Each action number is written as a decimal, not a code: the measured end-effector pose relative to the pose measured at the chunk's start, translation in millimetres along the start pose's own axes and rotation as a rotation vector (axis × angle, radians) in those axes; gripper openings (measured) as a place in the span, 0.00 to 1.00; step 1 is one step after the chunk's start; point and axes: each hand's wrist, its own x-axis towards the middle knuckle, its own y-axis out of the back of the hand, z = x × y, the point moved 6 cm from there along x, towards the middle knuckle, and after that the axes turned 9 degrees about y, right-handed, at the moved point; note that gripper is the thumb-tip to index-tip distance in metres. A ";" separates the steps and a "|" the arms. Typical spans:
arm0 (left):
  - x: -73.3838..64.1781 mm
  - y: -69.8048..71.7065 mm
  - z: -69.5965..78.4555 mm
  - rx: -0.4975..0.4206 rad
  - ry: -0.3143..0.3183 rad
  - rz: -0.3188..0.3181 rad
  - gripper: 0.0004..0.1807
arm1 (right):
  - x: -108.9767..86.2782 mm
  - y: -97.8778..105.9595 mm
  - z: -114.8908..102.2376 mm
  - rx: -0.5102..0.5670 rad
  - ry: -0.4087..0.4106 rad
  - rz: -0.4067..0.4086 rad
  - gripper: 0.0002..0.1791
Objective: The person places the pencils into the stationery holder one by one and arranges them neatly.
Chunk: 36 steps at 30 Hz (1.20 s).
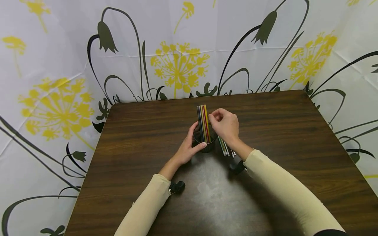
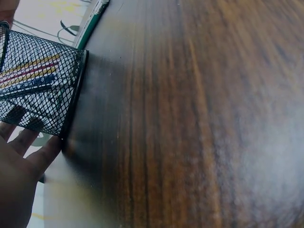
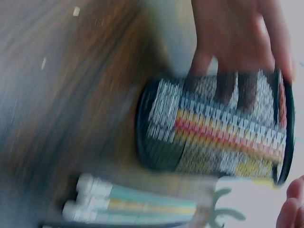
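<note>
A black mesh pencil cup (image 1: pixel 209 149) stands on the table with several coloured pencils (image 1: pixel 203 123) upright in it, among them yellow, red and dark ones. My left hand (image 1: pixel 187 147) holds the cup from its left side, thumb at the near rim and fingers round the mesh. Right beside the pencils' upper part is my right hand (image 1: pixel 227 126), its fingers loosely bent with nothing visible between them. In the right wrist view its fingertips (image 3: pixel 294 202) show just beyond the cup's rim. More pencils (image 1: pixel 225 148), with pale eraser ends, lie right of the cup, partly under the right forearm.
The brown wood-grain table (image 1: pixel 141 137) reaches back to a white curtain (image 1: pixel 130 36) printed with yellow and grey-green flowers. A dark wrist camera (image 1: pixel 177 186) sits at the left wrist, and another dark camera (image 1: pixel 237 167) hangs below the right one.
</note>
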 end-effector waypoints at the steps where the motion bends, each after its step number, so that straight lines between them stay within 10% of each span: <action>1: -1.8 0.1 3.7 0.004 -0.002 0.003 0.44 | -0.2 2.7 7.2 -0.015 -0.030 -0.008 0.08; 8: -7.1 -0.5 7.6 0.026 -0.024 0.016 0.44 | -14.9 5.7 70.9 -0.165 -0.298 -0.306 0.09; 14: -7.2 -2.7 2.2 0.025 -0.027 0.014 0.44 | -34.3 -5.2 100.8 -0.139 -0.349 -0.527 0.13; 23: -8.1 -6.8 -3.8 0.030 -0.048 0.012 0.44 | -37.3 -10.9 105.0 -0.202 -0.244 -0.549 0.10; 36: -8.7 -10.4 -7.7 0.036 -0.060 0.011 0.45 | -40.4 -0.3 103.9 -0.384 -0.329 -0.579 0.07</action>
